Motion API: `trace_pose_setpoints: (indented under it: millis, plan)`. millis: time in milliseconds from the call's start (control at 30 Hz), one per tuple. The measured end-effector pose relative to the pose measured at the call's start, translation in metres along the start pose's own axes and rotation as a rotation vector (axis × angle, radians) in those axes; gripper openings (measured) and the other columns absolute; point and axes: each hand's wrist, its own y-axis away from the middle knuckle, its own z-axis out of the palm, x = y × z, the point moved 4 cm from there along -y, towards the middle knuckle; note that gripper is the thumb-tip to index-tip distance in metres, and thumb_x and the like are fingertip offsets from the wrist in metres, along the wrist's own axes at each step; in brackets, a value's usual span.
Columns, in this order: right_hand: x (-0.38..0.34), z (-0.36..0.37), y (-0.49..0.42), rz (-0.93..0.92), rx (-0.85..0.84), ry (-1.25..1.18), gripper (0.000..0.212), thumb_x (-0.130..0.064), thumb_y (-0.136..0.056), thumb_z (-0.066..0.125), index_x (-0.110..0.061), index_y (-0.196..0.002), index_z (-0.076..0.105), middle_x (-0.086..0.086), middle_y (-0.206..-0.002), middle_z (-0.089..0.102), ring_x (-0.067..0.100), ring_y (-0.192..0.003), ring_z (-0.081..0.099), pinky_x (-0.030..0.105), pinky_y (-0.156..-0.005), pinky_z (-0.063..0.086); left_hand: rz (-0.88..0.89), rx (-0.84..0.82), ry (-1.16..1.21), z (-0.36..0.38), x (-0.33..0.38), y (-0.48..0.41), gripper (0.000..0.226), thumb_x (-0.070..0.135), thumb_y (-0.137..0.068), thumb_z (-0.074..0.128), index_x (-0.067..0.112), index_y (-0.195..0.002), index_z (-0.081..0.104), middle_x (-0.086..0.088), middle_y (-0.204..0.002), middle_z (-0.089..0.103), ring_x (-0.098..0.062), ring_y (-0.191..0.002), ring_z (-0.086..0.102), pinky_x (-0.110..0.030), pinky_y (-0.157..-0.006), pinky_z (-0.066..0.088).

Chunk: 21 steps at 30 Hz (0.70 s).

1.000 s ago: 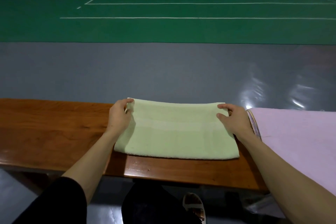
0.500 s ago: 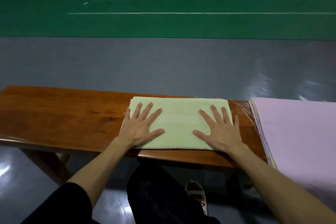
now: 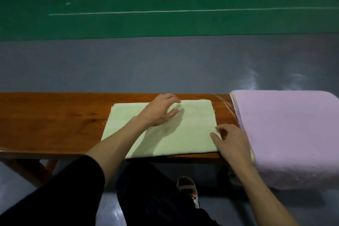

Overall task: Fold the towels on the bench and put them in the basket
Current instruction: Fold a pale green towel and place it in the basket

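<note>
A folded pale green towel lies flat on the wooden bench. My left hand reaches across the towel's far middle, fingers loosely bent, resting on or just above the cloth. At the towel's right edge my right hand has its fingertips curled at the cloth; whether it grips the edge is unclear. To the right, a stack of towels topped by a pink towel covers the bench and hangs over its front edge. No basket is in view.
Loose threads trail between the green towel and the pink stack. The bench's bare left part stretches to the frame edge. Grey floor and a green court lie beyond. My dark-trousered legs and a shoe are below the bench.
Both hands have lifted from pressing flat on the towel. My left hand moved right towards the towel's far middle; my right hand moved to the right edge and curled its fingers.
</note>
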Motion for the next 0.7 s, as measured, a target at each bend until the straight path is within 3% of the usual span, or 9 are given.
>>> trace_pose_setpoints:
  millis: [133, 200, 300, 400, 500, 633, 700]
  plan:
    - [0.008, 0.001, 0.018, 0.104, 0.014, -0.025, 0.039, -0.041, -0.084, 0.069, -0.019, -0.115, 0.063, -0.001, -0.109, 0.063, 0.014, -0.099, 0.054, 0.032, -0.087, 0.048, 0.194, -0.125, -0.048, 0.022, 0.044, -0.055, 0.03, 0.025, -0.098, 0.049, 0.022, -0.126, 0.06, 0.006, -0.135, 0.051, -0.014, -0.12, 0.049, -0.02, -0.091, 0.038]
    - [0.01, 0.002, 0.022, 0.173, 0.028, -0.018, 0.045, -0.048, -0.083, 0.068, -0.019, -0.116, 0.06, -0.001, -0.11, 0.058, 0.017, -0.105, 0.048, 0.034, -0.091, 0.044, 0.271, -0.173, -0.113, 0.031, 0.059, -0.075, 0.032, 0.02, -0.099, 0.049, 0.024, -0.129, 0.058, 0.005, -0.139, 0.049, -0.014, -0.123, 0.048, -0.017, -0.091, 0.037]
    - [0.007, 0.003, 0.028, 0.227, 0.038, 0.005, 0.039, -0.051, -0.081, 0.068, -0.022, -0.105, 0.061, -0.006, -0.102, 0.044, 0.016, -0.107, 0.04, 0.033, -0.095, 0.039, 0.359, -0.23, -0.164, 0.036, 0.074, -0.095, 0.036, 0.02, -0.098, 0.049, 0.026, -0.134, 0.054, 0.007, -0.143, 0.045, -0.013, -0.127, 0.046, -0.02, -0.095, 0.039]
    - [0.006, 0.0, 0.026, 0.268, 0.028, -0.04, 0.026, -0.047, -0.085, 0.066, -0.025, -0.096, 0.058, -0.01, -0.1, 0.037, 0.012, -0.106, 0.038, 0.031, -0.096, 0.037, 0.38, -0.295, -0.19, 0.04, 0.079, -0.107, 0.038, 0.02, -0.099, 0.048, 0.024, -0.136, 0.052, 0.006, -0.146, 0.042, -0.014, -0.13, 0.042, -0.022, -0.099, 0.038]
    - [0.008, -0.005, 0.02, 0.291, 0.023, -0.057, 0.017, -0.041, -0.088, 0.064, -0.026, -0.086, 0.055, -0.011, -0.097, 0.04, 0.009, -0.099, 0.035, 0.03, -0.094, 0.038, 0.353, -0.313, -0.184, 0.041, 0.076, -0.114, 0.036, 0.017, -0.097, 0.051, 0.021, -0.132, 0.056, 0.003, -0.137, 0.05, -0.015, -0.123, 0.048, -0.021, -0.094, 0.038]
    - [0.004, -0.001, 0.015, 0.267, 0.002, 0.041, 0.016, -0.039, -0.093, 0.057, -0.024, -0.097, 0.06, -0.009, -0.099, 0.044, 0.009, -0.094, 0.034, 0.028, -0.09, 0.038, 0.315, -0.352, -0.175, 0.041, 0.073, -0.118, 0.033, 0.018, -0.096, 0.053, 0.02, -0.128, 0.059, 0.0, -0.128, 0.053, -0.018, -0.116, 0.051, -0.023, -0.09, 0.042]
    - [0.0, -0.001, 0.014, 0.25, 0.029, -0.007, 0.014, -0.036, -0.095, 0.054, -0.023, -0.096, 0.057, -0.008, -0.098, 0.051, 0.009, -0.09, 0.041, 0.026, -0.081, 0.04, 0.303, -0.342, -0.187, 0.039, 0.073, -0.117, 0.028, 0.02, -0.096, 0.055, 0.019, -0.122, 0.062, -0.001, -0.122, 0.053, -0.018, -0.11, 0.052, -0.024, -0.087, 0.045]
